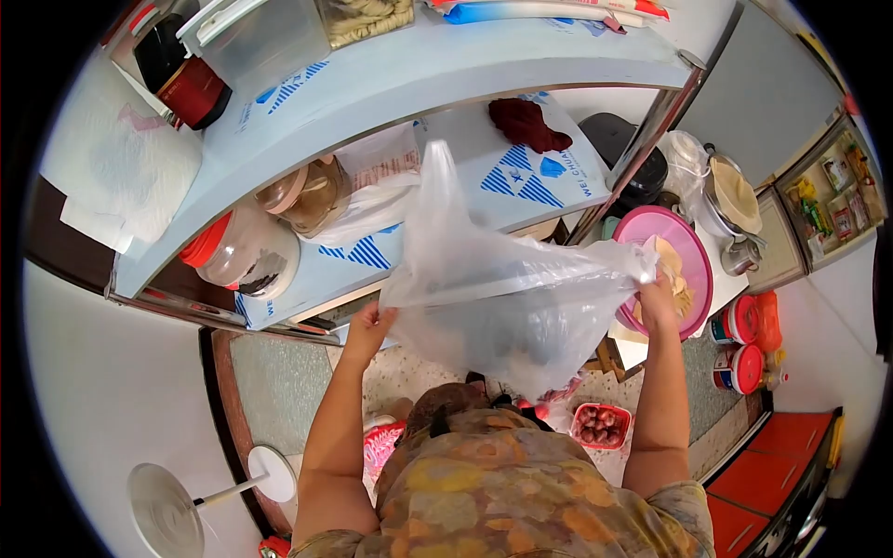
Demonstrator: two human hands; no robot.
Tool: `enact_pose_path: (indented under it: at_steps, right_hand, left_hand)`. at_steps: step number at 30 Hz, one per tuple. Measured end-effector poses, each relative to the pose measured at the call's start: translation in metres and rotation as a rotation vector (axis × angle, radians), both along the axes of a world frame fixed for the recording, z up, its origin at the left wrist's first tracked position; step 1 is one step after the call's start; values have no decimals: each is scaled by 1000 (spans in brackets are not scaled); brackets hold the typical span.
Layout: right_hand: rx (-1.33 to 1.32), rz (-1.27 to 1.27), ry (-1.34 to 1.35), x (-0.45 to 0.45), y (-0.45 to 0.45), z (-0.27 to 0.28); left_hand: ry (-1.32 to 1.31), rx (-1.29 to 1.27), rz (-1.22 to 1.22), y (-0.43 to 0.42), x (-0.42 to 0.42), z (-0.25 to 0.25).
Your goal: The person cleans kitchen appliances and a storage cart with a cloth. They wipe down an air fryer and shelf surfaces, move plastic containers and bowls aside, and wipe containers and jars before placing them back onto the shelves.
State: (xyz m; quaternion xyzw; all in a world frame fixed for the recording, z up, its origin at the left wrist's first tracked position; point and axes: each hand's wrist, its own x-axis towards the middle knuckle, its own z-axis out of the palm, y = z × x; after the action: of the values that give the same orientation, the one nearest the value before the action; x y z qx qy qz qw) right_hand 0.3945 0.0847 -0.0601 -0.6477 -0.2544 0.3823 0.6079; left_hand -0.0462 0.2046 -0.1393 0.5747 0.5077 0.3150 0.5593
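A large translucent plastic bag [502,298] is stretched out in front of my body, between both hands. My left hand [368,330] pinches its left edge. On the other side, my right hand [657,296] is closed around a bunched corner of the bag. Behind my right hand stands a pink basin [700,270] with pale, flat pieces [672,265] in it; their kind is unclear. One end of the bag stands up over the lower shelf. Its plastic hides part of the shelf edge and floor.
A steel shelf [549,186] holds jars [270,256] and a dark red cloth [528,125]. A metal post [642,153] rises near the basin. On the floor are a red basket [579,423] of round, dark reddish items and red-lidded buckets [739,367]. A white round-topped stand [166,511] is at lower left.
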Motion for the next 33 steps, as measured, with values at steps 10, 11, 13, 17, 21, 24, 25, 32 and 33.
enact_pose_path:
  at_steps: [10, 11, 13, 17, 21, 24, 25, 32, 33]
  right_hand:
    - [65, 263, 304, -41, -9, -6]
    - [61, 261, 305, -45, -10, -6]
    - [78, 236, 393, -47, -12, -7]
    - [123, 192, 505, -43, -17, -9]
    - [194, 184, 619, -34, -31, -4]
    - [200, 176, 690, -25, -46, -4]
    - [198, 171, 689, -22, -51, -5]
    - [95, 16, 468, -1, -86, -41]
    - [-3, -47, 386, 1, -92, -51]
  left_hand:
    - [93, 81, -274, -41, 37, 34]
    - [93, 77, -276, -45, 43, 32]
    - [-264, -246, -317, -53, 57, 27]
    - [211, -78, -163, -64, 88, -14]
    - [-78, -454, -96, -61, 118, -6]
    - [-300, -594, 207, -50, 120, -22]
    - [-504, -576, 337, -47, 117, -26]
    - [-784, -444, 173, -37, 96, 25]
    - [-827, -331, 56, -39, 94, 34]
